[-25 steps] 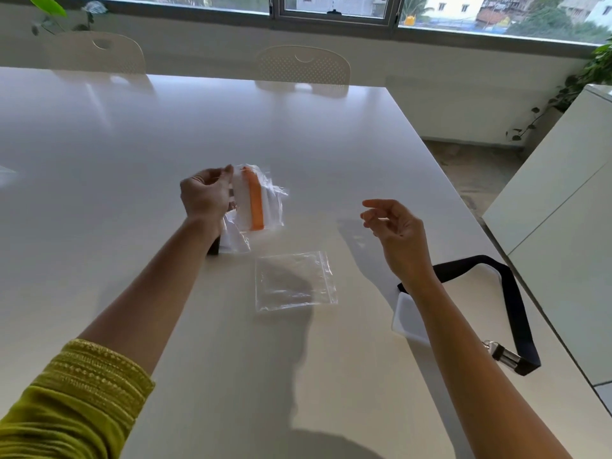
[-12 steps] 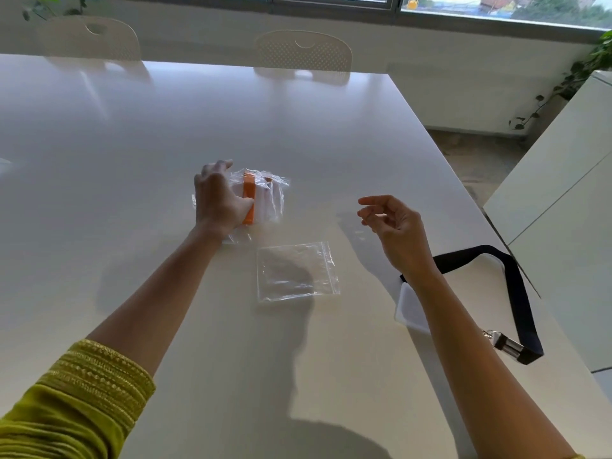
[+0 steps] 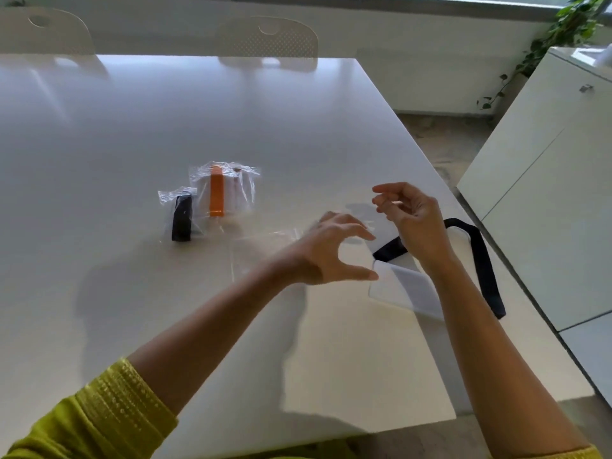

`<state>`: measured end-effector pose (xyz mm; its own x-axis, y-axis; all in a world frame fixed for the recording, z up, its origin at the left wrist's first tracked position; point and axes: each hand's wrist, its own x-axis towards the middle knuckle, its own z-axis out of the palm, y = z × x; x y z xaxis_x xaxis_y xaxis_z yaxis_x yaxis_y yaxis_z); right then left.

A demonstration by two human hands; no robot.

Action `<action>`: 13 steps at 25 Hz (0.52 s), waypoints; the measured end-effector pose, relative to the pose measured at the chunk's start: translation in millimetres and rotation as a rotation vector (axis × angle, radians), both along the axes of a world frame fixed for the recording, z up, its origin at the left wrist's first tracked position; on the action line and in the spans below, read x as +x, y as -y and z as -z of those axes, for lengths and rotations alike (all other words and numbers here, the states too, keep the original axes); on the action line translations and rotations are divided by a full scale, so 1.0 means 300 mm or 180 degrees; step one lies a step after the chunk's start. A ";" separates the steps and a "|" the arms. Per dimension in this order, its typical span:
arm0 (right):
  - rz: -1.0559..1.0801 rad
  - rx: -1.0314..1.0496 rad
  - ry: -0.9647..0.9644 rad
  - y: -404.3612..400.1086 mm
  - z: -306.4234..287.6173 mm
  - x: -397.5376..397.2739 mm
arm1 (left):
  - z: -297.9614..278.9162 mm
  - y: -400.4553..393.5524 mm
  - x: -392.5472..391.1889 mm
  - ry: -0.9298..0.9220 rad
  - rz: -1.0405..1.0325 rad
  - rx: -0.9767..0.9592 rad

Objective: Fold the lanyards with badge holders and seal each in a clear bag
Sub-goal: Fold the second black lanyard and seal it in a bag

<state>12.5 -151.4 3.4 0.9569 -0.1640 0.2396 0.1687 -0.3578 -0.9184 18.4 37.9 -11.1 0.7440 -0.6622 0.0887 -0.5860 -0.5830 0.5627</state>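
Orange webbing shows through the crinkled plastic of the bagged orange lanyard (image 3: 222, 190), which now lies on its own out in the middle of the tabletop (image 3: 99, 134); a second ago the left hand (image 3: 326, 251) was pressing it down there. Just beside it, toward the near-left, sits the bagged black lanyard (image 3: 180, 213), also free of any hand. By my reckoning that is two packs finished and a third beginning.

The left hand has swung across toward the right edge and hovers with fingers spread wide and thumb apart, gripping nothing, partly over the empty clear bag (image 3: 261, 250), a flat, nearly invisible sheet. The right hand (image 3: 410, 217) is raised above the table with fingers loosely curled and not closed on anything.

Under and beyond the right wrist, close to the right edge, the loose black lanyard (image 3: 483, 260) lies unfolded in a long loop, its clear badge holder (image 3: 402, 288) flat on the surface toward the near side. Strap and holder look limp and slick, so folding should want both hands.
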 end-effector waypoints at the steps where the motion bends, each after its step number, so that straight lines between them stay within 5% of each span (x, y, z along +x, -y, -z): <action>1: 0.0060 0.0020 -0.0005 0.020 0.001 -0.011 | 0.012 0.046 -0.025 -0.0068 0.0159 0.0142; 13: 0.0374 0.0057 -0.0148 0.156 0.006 -0.097 | -0.009 0.218 -0.044 -0.0178 0.0467 0.0727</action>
<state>-16.5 -198.3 1.8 0.9409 -0.2795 0.1915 0.0837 -0.3560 -0.9307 5.2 -27.6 -8.3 0.6383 -0.7613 -0.1137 -0.6452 -0.6097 0.4603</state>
